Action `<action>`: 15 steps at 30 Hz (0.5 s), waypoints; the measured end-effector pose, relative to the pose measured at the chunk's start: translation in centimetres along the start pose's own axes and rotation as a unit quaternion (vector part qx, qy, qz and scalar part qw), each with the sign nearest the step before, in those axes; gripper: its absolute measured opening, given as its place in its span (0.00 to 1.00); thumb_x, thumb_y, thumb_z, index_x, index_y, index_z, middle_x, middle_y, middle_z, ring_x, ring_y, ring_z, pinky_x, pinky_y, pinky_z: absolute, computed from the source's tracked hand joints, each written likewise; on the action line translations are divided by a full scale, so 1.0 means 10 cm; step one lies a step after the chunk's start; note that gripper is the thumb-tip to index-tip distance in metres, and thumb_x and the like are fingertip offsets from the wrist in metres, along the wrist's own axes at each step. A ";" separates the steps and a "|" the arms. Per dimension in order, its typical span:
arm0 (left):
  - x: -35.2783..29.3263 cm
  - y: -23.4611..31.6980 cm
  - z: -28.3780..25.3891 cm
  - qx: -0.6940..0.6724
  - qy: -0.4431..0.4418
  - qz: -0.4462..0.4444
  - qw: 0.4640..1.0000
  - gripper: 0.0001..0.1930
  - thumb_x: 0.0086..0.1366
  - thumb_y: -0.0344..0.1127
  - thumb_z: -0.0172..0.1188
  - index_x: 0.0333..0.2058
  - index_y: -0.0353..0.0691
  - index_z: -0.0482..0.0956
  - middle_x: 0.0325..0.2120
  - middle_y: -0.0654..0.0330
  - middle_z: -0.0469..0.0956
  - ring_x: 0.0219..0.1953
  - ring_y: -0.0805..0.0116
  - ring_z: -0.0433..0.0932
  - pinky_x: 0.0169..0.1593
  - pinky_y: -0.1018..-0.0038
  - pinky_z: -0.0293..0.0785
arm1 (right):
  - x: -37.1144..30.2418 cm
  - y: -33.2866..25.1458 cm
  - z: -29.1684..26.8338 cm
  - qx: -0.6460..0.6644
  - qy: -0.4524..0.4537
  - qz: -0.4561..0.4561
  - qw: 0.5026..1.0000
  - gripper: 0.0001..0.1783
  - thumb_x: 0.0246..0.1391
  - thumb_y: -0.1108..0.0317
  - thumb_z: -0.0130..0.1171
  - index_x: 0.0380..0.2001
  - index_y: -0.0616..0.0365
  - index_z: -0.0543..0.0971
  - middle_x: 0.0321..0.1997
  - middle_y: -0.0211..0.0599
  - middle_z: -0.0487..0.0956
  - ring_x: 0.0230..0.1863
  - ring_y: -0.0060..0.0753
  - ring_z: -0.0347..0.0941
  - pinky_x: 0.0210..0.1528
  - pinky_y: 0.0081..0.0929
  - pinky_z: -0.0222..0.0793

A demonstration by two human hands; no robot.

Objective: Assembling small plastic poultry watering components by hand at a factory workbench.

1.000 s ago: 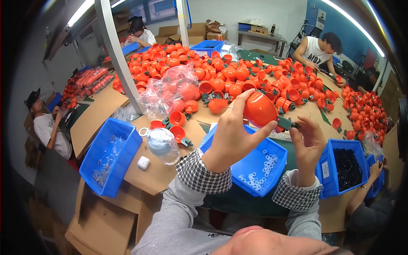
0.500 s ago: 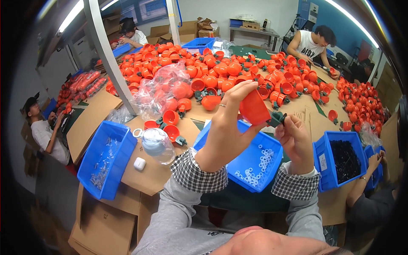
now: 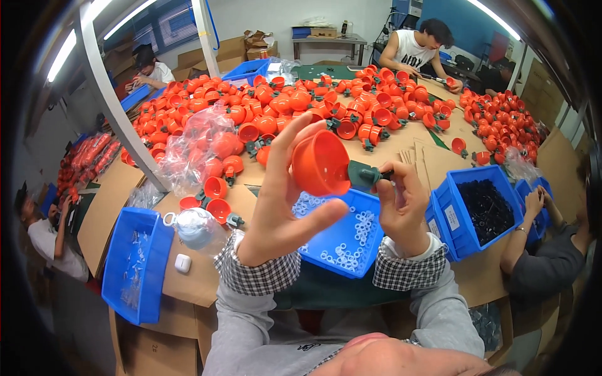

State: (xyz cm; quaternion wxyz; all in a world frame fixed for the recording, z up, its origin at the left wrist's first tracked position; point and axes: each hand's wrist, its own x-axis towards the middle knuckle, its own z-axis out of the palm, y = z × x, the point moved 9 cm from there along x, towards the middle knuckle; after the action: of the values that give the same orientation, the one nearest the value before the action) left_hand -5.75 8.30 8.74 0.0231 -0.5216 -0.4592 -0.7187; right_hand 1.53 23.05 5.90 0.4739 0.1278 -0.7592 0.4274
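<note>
red cup (image 3: 318,164) against spread left grip (image 3: 274,216), right grip (image 3: 404,210) pinching green fitting (image 3: 362,175)

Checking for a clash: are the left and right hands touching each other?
Apart. The head view shows it: part of the blue tray is visible in the gap between the left hand and the right hand.
</note>
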 end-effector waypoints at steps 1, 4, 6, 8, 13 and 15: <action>0.00 0.02 -0.02 -0.002 -0.001 0.000 1.000 0.40 0.58 0.36 0.62 0.62 0.33 0.47 0.54 0.49 0.63 0.53 0.66 0.68 0.56 0.71 0.64 | -0.01 0.01 -0.01 -0.002 0.001 0.001 1.000 0.07 0.54 0.75 0.55 0.35 0.68 0.70 0.26 0.40 0.76 0.26 0.26 0.75 0.28 0.20 0.70; -0.06 -0.23 -0.07 -0.087 0.061 -0.167 0.980 0.31 0.70 0.52 0.37 0.58 0.28 0.55 0.46 0.52 0.71 0.48 0.71 0.72 0.50 0.78 0.68 | -0.05 -0.13 -0.08 -0.093 0.028 -0.083 0.992 0.07 0.52 0.76 0.56 0.34 0.68 0.71 0.25 0.41 0.76 0.25 0.28 0.75 0.28 0.20 0.70; -0.09 -0.30 -0.10 -0.052 0.035 -0.185 0.981 0.30 0.69 0.52 0.38 0.56 0.28 0.58 0.42 0.54 0.73 0.42 0.73 0.73 0.44 0.80 0.69 | -0.06 -0.26 -0.09 -0.134 0.047 -0.149 0.978 0.08 0.51 0.77 0.57 0.35 0.68 0.72 0.25 0.41 0.76 0.25 0.30 0.76 0.29 0.19 0.70; -0.11 -0.28 -0.15 -0.016 0.008 -0.203 0.979 0.28 0.69 0.51 0.39 0.54 0.29 0.62 0.38 0.56 0.75 0.36 0.76 0.75 0.38 0.82 0.71 | -0.02 -0.18 -0.10 -0.103 0.044 -0.126 0.986 0.08 0.51 0.77 0.57 0.35 0.68 0.72 0.26 0.42 0.77 0.25 0.29 0.76 0.29 0.19 0.70; -0.09 -0.18 -0.11 0.064 -0.028 -0.186 0.980 0.23 0.67 0.48 0.42 0.48 0.33 0.66 0.30 0.61 0.75 0.24 0.84 0.69 0.25 0.88 0.64 | 0.02 0.10 -0.04 0.087 -0.013 0.005 0.996 0.09 0.53 0.77 0.56 0.37 0.69 0.71 0.28 0.43 0.78 0.26 0.28 0.76 0.29 0.19 0.70; -0.09 -0.19 -0.12 0.062 -0.035 -0.205 0.976 0.23 0.66 0.48 0.44 0.49 0.33 0.65 0.30 0.61 0.75 0.25 0.82 0.70 0.27 0.86 0.66 | 0.02 0.18 0.01 0.169 -0.048 0.065 0.982 0.09 0.55 0.77 0.53 0.39 0.69 0.69 0.28 0.43 0.79 0.27 0.26 0.76 0.28 0.19 0.71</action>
State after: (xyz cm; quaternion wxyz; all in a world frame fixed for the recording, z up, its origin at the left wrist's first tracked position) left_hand -7.17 8.12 6.80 -0.1087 -0.4387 -0.6009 -0.6592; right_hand 0.32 24.08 5.10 0.3798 0.1763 -0.7049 0.5726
